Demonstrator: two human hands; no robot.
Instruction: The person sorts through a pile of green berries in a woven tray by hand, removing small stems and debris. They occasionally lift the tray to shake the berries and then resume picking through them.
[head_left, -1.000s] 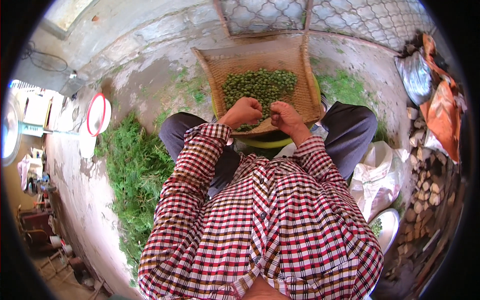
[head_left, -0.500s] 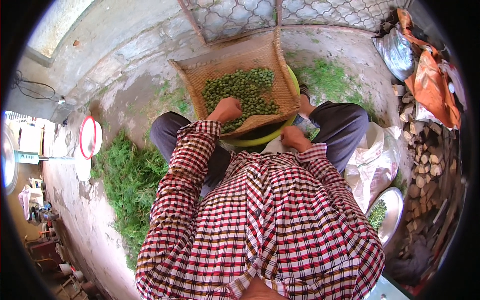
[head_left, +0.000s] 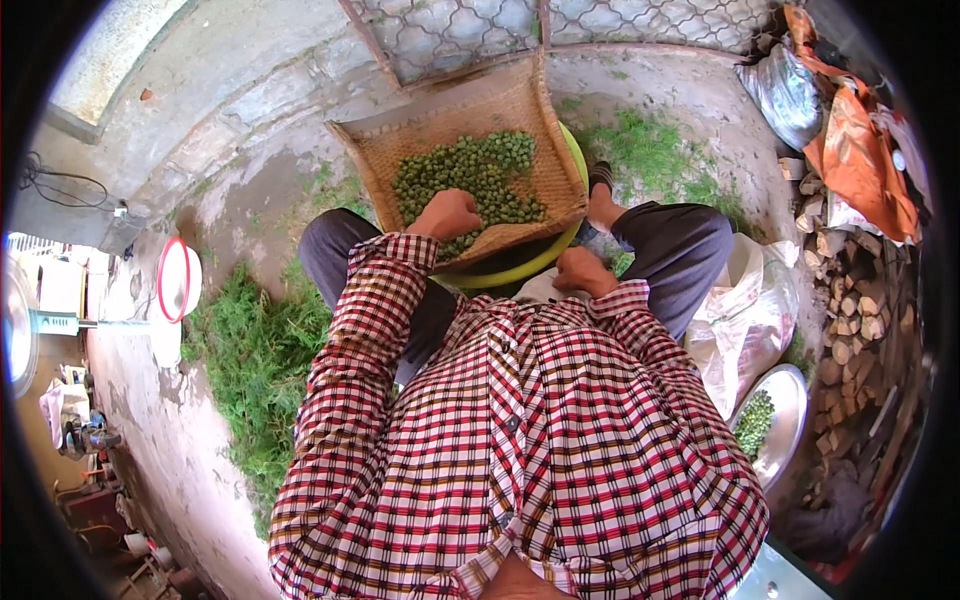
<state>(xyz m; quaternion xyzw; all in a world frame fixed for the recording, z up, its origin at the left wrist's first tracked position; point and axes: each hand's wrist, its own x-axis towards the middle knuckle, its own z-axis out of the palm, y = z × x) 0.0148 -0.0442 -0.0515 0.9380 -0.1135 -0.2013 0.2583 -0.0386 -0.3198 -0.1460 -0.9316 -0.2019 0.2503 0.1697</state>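
Note:
A woven winnowing basket (head_left: 420, 128) rests tilted over a yellow-green basin (head_left: 505, 276) between my knees. Small round green fruits (head_left: 470, 165) are heaped across the middle of its weave. My left hand (head_left: 446, 213) lies at the near left part of the heap, its fingers curled down; whatever they pinch is hidden. Close to the basin's near right rim, my right hand (head_left: 586, 272) is closed beside a whitish cloth (head_left: 540, 288) in my lap. I cannot make out what that hand holds, if anything.
Cut green plants (head_left: 265, 345) lie on the ground to the left. At right are a white sack (head_left: 735, 320), a metal bowl (head_left: 765, 425) with more green fruits, and stacked firewood (head_left: 850, 330). A wire-mesh gate (head_left: 450, 40) stands beyond the basket.
The view has shifted slightly, so the basket and both hands appear a little higher and more to the left. Both hands keep nearly the same places and closed shapes.

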